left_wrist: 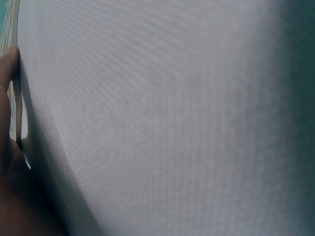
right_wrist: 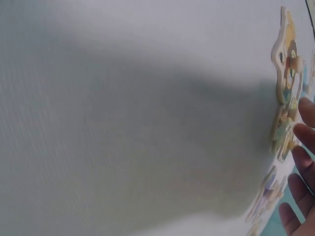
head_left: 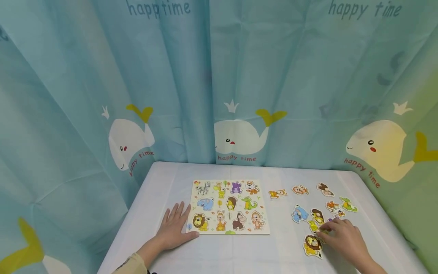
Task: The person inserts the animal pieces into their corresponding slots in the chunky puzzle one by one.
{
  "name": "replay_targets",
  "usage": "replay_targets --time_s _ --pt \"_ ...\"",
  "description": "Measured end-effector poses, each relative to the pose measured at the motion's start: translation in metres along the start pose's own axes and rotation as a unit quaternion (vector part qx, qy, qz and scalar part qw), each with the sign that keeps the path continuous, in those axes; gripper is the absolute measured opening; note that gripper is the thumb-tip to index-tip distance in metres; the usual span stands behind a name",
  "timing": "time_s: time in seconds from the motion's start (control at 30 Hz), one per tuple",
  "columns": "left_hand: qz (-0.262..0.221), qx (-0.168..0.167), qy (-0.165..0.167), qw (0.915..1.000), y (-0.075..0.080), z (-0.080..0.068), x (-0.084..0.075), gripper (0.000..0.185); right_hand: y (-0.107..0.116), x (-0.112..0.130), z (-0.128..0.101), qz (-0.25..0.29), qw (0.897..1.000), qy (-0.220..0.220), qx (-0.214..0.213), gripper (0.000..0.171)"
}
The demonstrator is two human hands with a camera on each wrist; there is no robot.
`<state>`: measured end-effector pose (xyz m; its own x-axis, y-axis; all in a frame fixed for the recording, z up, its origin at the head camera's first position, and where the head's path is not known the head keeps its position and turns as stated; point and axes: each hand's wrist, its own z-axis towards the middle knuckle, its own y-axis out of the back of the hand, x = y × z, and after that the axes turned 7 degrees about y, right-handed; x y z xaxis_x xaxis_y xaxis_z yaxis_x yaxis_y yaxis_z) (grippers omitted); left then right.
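Observation:
A wooden animal puzzle board [head_left: 265, 230] lies flat, with animal pictures in rows. My left hand [head_left: 174, 226] rests with fingers spread at its left edge, thumb by the lower left corner. To the right, my right hand [head_left: 345, 238] reaches over a group of loose knobbed pieces. Its thumb and index fingertips are right at a yellow piece [head_left: 313, 226], partly hidden beneath them. Close by lie the lion piece [head_left: 312, 246], the hedgehog piece [head_left: 317, 215] and a purple piece [head_left: 332, 219]. In the right wrist view the fingers [right_wrist: 302, 189] are apart, beside the lion piece [right_wrist: 288, 59].
Other loose pieces lie about: an elephant [head_left: 299, 214], a crocodile [head_left: 349, 204], a tiger [head_left: 332, 206], a kangaroo [head_left: 277, 193], a monkey [head_left: 300, 189] and a brown gorilla [head_left: 325, 188]. A white cloth covers the table [head_left: 246, 255]. A blue curtain [head_left: 191, 76] hangs behind it.

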<state>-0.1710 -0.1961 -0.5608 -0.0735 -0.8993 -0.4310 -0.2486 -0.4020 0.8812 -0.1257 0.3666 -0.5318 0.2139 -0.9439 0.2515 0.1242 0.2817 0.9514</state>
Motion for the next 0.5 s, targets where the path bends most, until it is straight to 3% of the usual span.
replay_targets --time_s 0.5 --pt "-0.012 -0.012 -0.01 0.9998 -0.0013 0.0012 0.0017 0.108 -0.0069 0.0026 0.0029 0.004 0.999 -0.041 0.022 0.02"
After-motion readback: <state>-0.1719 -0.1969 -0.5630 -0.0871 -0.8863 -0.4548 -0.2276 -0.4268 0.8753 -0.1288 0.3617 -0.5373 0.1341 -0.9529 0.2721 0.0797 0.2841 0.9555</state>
